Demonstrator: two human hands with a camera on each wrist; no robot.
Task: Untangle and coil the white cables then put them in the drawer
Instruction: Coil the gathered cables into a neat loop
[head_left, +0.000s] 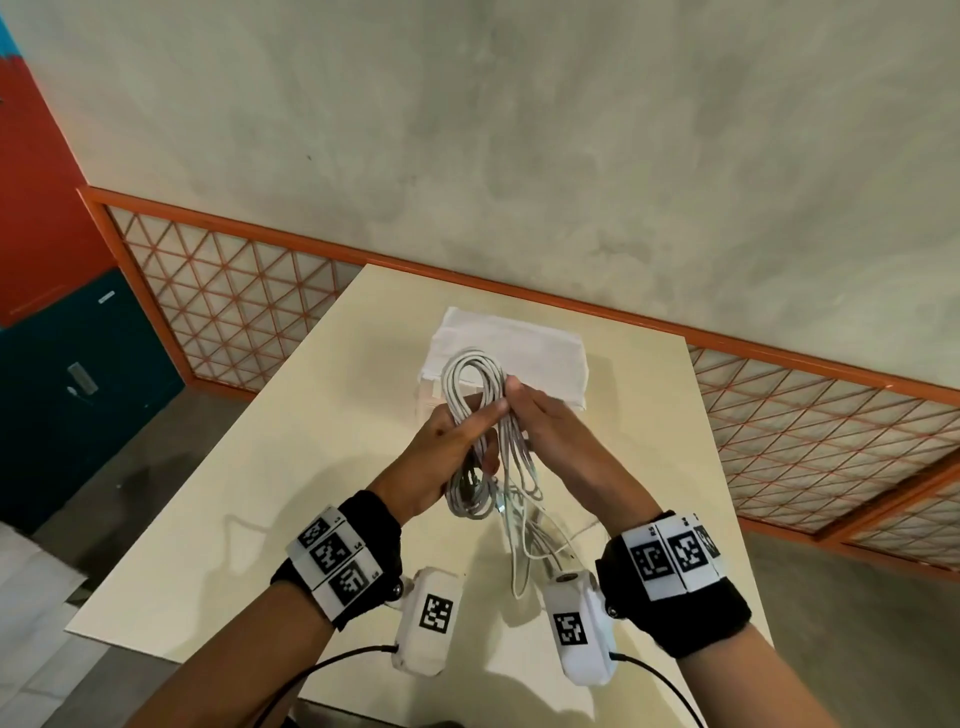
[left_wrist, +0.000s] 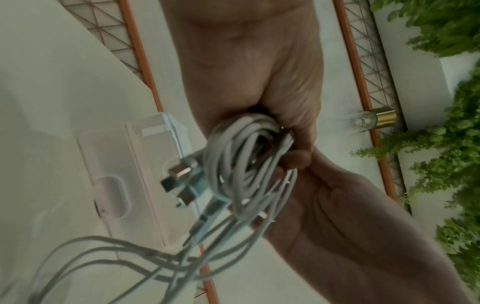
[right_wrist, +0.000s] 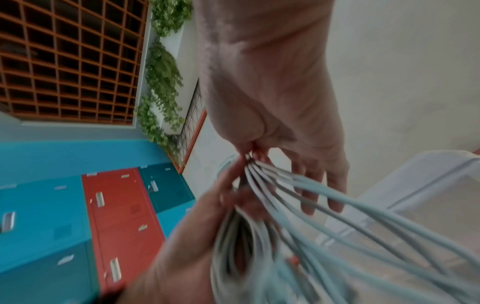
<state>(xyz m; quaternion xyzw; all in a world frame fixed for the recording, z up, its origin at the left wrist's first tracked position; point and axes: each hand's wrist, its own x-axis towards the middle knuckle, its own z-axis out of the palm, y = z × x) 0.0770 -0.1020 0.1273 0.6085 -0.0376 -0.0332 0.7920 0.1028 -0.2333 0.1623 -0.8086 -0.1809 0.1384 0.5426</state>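
Note:
A bundle of white cables (head_left: 470, 379) is held above the cream table (head_left: 291, 499). My left hand (head_left: 480, 436) grips the coiled loops around their middle. My right hand (head_left: 511, 397) pinches several strands just beside it, with its other fingers (right_wrist: 314, 197) straight. Loose strands (head_left: 522, 540) trail down onto the table. In the left wrist view the coil (left_wrist: 241, 164) shows metal USB plugs (left_wrist: 179, 179) sticking out at its side. Behind the hands stands a small translucent drawer unit (left_wrist: 130, 174) with a white cloth (head_left: 514, 348) on top.
The table's far edge meets an orange-framed lattice panel (head_left: 234, 291) below a plaster wall. Blue and red lockers (right_wrist: 114, 216) stand to the left. Hanging green plants (left_wrist: 446, 144) and a light bulb (left_wrist: 369, 120) show in the wrist views.

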